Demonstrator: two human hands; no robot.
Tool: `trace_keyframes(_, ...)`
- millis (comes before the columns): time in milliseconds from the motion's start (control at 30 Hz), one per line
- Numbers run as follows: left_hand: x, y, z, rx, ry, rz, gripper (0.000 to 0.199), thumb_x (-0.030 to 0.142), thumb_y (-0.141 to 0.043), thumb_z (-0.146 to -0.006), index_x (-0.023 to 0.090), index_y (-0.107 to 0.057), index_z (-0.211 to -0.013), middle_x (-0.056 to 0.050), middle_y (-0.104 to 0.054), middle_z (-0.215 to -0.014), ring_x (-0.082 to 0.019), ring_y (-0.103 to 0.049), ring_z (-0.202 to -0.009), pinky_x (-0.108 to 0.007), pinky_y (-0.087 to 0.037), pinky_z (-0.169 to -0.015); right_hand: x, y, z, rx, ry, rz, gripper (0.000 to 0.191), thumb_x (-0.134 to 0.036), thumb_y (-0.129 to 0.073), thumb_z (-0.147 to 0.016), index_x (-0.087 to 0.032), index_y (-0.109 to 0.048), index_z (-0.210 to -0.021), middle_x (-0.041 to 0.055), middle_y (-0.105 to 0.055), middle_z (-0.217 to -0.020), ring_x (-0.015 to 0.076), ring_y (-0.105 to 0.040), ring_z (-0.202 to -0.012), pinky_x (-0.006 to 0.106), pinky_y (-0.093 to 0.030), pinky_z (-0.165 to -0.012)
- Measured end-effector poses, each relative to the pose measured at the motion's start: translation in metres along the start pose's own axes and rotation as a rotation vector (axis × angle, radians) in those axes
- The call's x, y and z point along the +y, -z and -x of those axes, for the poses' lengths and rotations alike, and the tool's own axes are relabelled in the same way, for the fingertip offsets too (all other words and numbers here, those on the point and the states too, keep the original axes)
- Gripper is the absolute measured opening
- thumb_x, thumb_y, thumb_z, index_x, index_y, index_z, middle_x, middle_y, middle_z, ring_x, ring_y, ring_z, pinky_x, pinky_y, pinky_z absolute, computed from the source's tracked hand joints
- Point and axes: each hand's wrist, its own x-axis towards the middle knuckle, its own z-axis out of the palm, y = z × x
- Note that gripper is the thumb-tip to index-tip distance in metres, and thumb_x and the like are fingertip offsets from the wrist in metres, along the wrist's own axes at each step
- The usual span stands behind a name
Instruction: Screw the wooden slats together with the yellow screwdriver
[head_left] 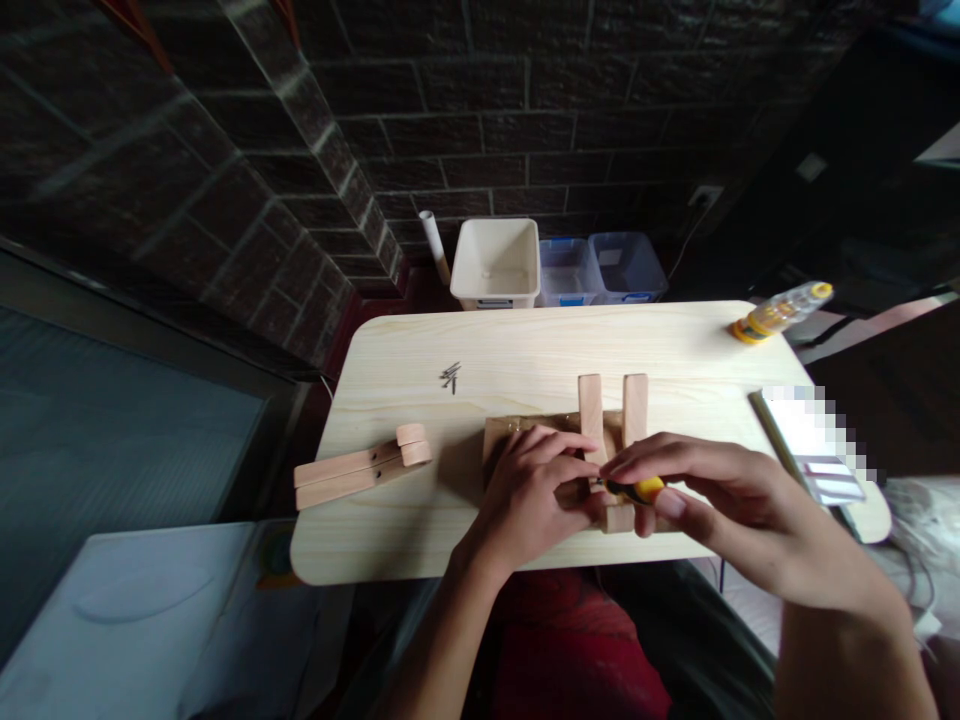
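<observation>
My right hand point(720, 500) grips a yellow and black screwdriver point(646, 489) by its handle, the tip pointing left at a wooden strip point(592, 405). My left hand point(536, 485) lies with spread fingers over a brown board or box point(496, 435) and touches the same strip near the tip. Beside that strip, a second wooden strip point(635, 405) sticks out toward the back. A short wooden block end point(619, 518) shows below the hands. Whether a screw sits at the tip is too small to tell.
Dark screws point(450, 376) lie at the back left of the table point(390, 350). Jointed wooden pieces point(352, 475) rest at the left. A clear bottle with yellow ends point(780, 314) stands back right, near a phone-like object point(814, 450). Bins point(495, 260) stand beyond the table.
</observation>
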Motion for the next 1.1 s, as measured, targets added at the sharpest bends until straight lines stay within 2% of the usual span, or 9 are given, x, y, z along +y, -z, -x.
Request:
trace_keyframes(200, 0.001, 0.0, 0.0, 0.007, 0.008, 0.012, 0.008, 0.027, -0.08, -0.087, 0.028, -0.08, -0.094, 0.004, -0.076, -0.129, -0.025, -0.064, -0.117, -0.045, -0.046, -0.102, -0.002, -0.001, 0.002, -0.033, -0.005, 0.001, 0.031, -0.019, -0.067, -0.103, -0.037, -0.076, -0.126, 0.0014, -0.078, -0.122, 0.0159, -0.075, -0.1, 0.023, -0.06, -0.084)
trace_keyframes(400, 0.001, 0.0, 0.0, 0.009, 0.008, 0.009, 0.011, 0.027, -0.08, -0.087, 0.029, -0.081, -0.097, 0.003, -0.076, -0.129, -0.026, -0.064, -0.117, -0.046, -0.046, -0.102, 0.0, 0.001, -0.001, 0.021, 0.014, -0.012, 0.023, -0.02, -0.077, -0.097, -0.034, -0.079, -0.116, 0.0015, -0.081, -0.112, 0.0183, -0.075, -0.108, 0.025, -0.057, -0.094)
trace_keyframes(567, 0.001, -0.001, 0.0, 0.004, 0.009, 0.009, 0.013, 0.025, -0.081, -0.085, 0.03, -0.081, -0.097, 0.003, -0.077, -0.129, -0.026, -0.065, -0.117, -0.047, -0.046, -0.103, 0.003, -0.001, -0.002, 0.07, 0.045, 0.024, 0.019, -0.02, -0.081, -0.094, -0.03, -0.078, -0.11, 0.0032, -0.076, -0.105, 0.0178, -0.073, -0.099, 0.026, -0.056, -0.087)
trace_keyframes(700, 0.002, 0.0, -0.001, 0.006, 0.012, 0.007, 0.012, 0.028, -0.082, -0.085, 0.029, -0.08, -0.098, 0.003, -0.077, -0.129, -0.026, -0.065, -0.118, -0.046, -0.047, -0.103, 0.008, -0.003, -0.003, 0.087, 0.046, -0.026, 0.017, -0.02, -0.079, -0.095, -0.029, -0.076, -0.109, 0.0046, -0.074, -0.107, 0.0201, -0.071, -0.103, 0.029, -0.057, -0.086)
trace_keyframes(867, 0.001, 0.0, -0.001, 0.0, 0.009, -0.014, 0.01, 0.032, -0.08, -0.089, 0.029, -0.08, -0.098, 0.002, -0.076, -0.13, -0.026, -0.064, -0.119, -0.046, -0.047, -0.104, 0.009, -0.005, -0.002, 0.065, 0.0, -0.145, 0.017, -0.018, -0.074, -0.098, -0.03, -0.077, -0.109, 0.0047, -0.077, -0.112, 0.017, -0.074, -0.09, 0.023, -0.06, -0.067)
trace_keyframes(1100, 0.0, 0.0, 0.0, 0.004, 0.007, -0.017, 0.016, 0.029, -0.083, -0.085, 0.028, -0.079, -0.1, 0.002, -0.076, -0.128, -0.025, -0.064, -0.116, -0.046, -0.047, -0.105, 0.004, 0.0, 0.001, 0.004, -0.006, -0.14, 0.024, -0.021, -0.06, -0.107, -0.03, -0.076, -0.124, 0.0086, -0.077, -0.121, 0.0149, -0.076, -0.086, 0.025, -0.062, -0.077)
